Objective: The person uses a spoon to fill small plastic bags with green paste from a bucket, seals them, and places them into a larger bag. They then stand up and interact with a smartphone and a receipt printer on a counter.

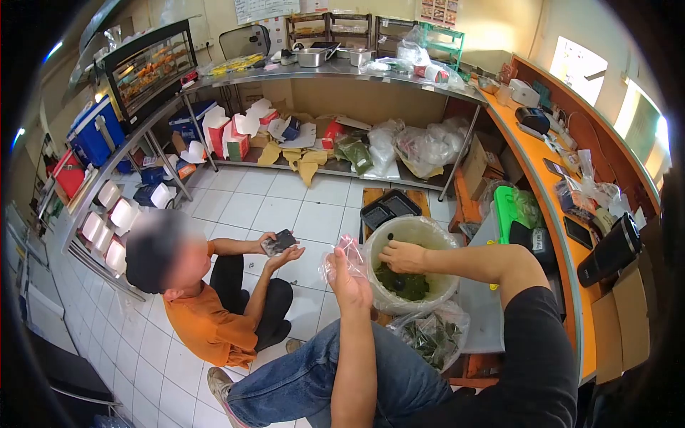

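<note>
My left hand [351,285] is raised in front of my knee, closed on a thin clear plastic bag [344,251] with pinkish marks. To its right, my right hand [404,257] reaches over the rim into a large whitish bucket [448,291]. Its fingers are curled downward and what they grip is hidden. Dark green leaves [412,285] lie in the bucket below that hand, with a small dark object among them. Against the bucket's near side sits an open clear bag of green leaves [432,335].
A person in an orange shirt [207,324] sits on the floor at left, holding a phone [278,242]. Black trays [389,207] lie behind the bucket. An orange counter [564,214] bearing a black tumbler [609,250] runs along the right. Boxes and bags fill the steel table's lower shelf [328,170].
</note>
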A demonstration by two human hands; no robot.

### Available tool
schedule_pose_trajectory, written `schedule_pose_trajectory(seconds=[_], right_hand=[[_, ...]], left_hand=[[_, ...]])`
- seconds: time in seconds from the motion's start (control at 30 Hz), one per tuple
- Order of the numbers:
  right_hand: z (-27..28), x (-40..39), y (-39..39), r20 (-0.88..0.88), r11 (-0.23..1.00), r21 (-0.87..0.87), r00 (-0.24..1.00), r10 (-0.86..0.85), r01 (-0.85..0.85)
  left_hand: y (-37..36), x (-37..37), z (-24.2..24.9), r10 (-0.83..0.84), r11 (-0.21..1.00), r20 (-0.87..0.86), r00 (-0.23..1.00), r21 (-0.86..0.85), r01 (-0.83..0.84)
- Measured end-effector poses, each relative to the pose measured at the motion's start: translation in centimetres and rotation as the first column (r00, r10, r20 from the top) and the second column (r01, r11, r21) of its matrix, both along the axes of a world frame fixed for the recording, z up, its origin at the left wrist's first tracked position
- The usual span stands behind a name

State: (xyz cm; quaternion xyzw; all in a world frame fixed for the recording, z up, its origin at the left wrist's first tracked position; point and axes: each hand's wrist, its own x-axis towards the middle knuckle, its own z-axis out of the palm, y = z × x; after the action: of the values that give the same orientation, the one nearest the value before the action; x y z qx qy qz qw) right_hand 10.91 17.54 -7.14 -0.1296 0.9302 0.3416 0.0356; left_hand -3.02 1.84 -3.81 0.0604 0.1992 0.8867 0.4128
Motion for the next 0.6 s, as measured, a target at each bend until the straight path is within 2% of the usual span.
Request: schedule_pose_trajectory(seconds=[0.03,0.1,0.23,0.3,0.33,0.37,0.4,0.53,0.6], right_hand=[[0.1,0.1,0.3,0.011,1.000,-0.002,1.000,0.003,-0.003],[0.5,0.5,0.6,0.031,0.991,-0.060,0.993,0.118,-0.116],[3.4,2.3,-1.0,0.132,0.999,-0.042,0.991,0.037,-0.032],[4.5,3.0,-1.7,0.246,0.958,-0.086,0.937,-0.246,0.274],[5.0,3.2,-2.0,0.252,0.958,-0.085,0.936,-0.244,0.273],[5.4,3.4,-2.2,0.286,0.848,-0.164,0.847,-0.448,0.504],[5.5,3.6,-2.4,0.334,0.676,-0.231,0.709,-0.621,0.700],[4.1,3.6,-1.7,0.233,0.691,-0.258,0.738,-0.633,0.675],[3.3,3.2,-2.0,0.126,0.801,-0.260,0.842,-0.525,0.539]], left_hand=[[-0.1,0.1,0.2,0.002,1.000,0.017,1.000,-0.016,-0.002],[0.1,0.3,0.2,0.008,0.999,0.051,0.999,-0.039,-0.006],[0.6,0.7,0.6,-0.030,1.000,0.153,0.988,0.008,0.029],[0.7,0.9,0.9,-0.024,1.000,0.201,0.979,0.016,0.022],[0.8,0.9,0.9,-0.022,1.000,0.201,0.979,0.021,0.018],[0.9,0.9,0.9,-0.020,1.000,0.197,0.980,0.026,0.015],[0.9,0.9,0.8,-0.019,1.000,0.198,0.980,0.024,0.015],[0.8,1.0,1.0,-0.007,1.000,0.162,0.987,0.030,0.002],[0.5,1.0,1.1,-0.002,1.000,0.144,0.990,0.020,0.000]])
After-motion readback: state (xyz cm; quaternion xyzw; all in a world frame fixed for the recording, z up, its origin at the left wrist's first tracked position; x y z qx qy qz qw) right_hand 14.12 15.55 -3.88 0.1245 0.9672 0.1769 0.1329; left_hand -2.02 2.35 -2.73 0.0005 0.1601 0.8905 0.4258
